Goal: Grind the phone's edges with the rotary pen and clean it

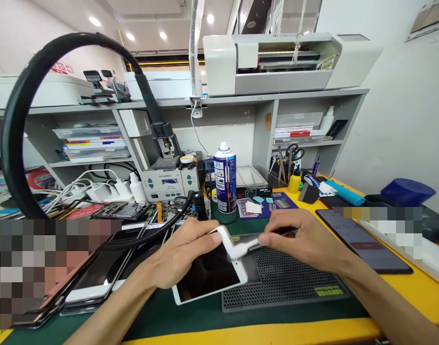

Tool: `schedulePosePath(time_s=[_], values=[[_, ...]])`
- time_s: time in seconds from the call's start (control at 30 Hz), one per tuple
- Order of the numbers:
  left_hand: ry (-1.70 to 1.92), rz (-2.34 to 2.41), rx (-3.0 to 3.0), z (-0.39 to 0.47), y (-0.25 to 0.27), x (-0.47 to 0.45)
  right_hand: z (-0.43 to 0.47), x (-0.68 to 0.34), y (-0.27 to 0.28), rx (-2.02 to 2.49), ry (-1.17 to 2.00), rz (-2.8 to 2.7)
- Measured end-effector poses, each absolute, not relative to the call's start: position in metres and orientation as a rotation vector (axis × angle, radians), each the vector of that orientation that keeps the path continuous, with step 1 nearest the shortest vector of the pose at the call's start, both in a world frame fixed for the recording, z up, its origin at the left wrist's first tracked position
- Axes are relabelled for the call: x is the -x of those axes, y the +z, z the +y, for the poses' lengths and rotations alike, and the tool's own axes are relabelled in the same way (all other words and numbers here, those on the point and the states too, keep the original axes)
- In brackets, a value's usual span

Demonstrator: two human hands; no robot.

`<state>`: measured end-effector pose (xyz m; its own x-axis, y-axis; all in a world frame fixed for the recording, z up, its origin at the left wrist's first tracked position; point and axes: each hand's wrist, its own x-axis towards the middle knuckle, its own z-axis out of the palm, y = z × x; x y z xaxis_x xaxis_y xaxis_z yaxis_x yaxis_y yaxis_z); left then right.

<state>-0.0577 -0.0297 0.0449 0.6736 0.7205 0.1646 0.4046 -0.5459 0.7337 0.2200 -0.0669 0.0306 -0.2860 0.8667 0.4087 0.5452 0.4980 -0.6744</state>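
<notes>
My left hand [190,249] is closed around the upper left edge of a white-framed tablet [212,275], thumb on the front. The tablet is tilted, its dark screen facing up, and overlaps the left part of a black honeycomb-patterned mat [287,278]. In my right hand [302,239] is a slim tool with a white tip [243,249], pinched between thumb and fingers. Its blurred tip meets the tablet's right white border; whether it is cotton or bristles I cannot make out. The tool's rear end is partly hidden by my fingers.
Several phones and tablets [97,273] lie stacked at left. Behind stand a blue spray can [225,179] and a soldering station [171,184]; a thick black hose [16,120] arches over the left side. A large phone [363,242] lies at right on the yellow bench [430,297].
</notes>
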Motion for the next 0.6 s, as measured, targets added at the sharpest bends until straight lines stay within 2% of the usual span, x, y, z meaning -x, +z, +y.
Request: schedulePosePath(time_s=[0.07, 0.13, 0.3, 0.47, 0.6], values=[[0.588, 0.821, -2.211, -0.031, 0.047, 0.057, -0.064, -0.219, 0.028, 1.137, 0.280, -1.855], [0.598, 0.800, -2.210, -0.034, 0.049, 0.056, -0.064, -0.221, 0.029, 1.100, 0.220, -1.793], [0.617, 0.794, -2.193, -0.038, 0.049, 0.056, -0.068, -0.226, 0.032, 0.983, 0.715, -2.022], [0.614, 0.812, -2.167, -0.037, 0.047, 0.058, -0.060, -0.226, 0.030, 1.250, 0.231, -1.772], [0.707, 0.844, -2.074, -0.036, 0.044, 0.059, -0.053, -0.245, 0.036, 1.418, 0.166, -1.733]])
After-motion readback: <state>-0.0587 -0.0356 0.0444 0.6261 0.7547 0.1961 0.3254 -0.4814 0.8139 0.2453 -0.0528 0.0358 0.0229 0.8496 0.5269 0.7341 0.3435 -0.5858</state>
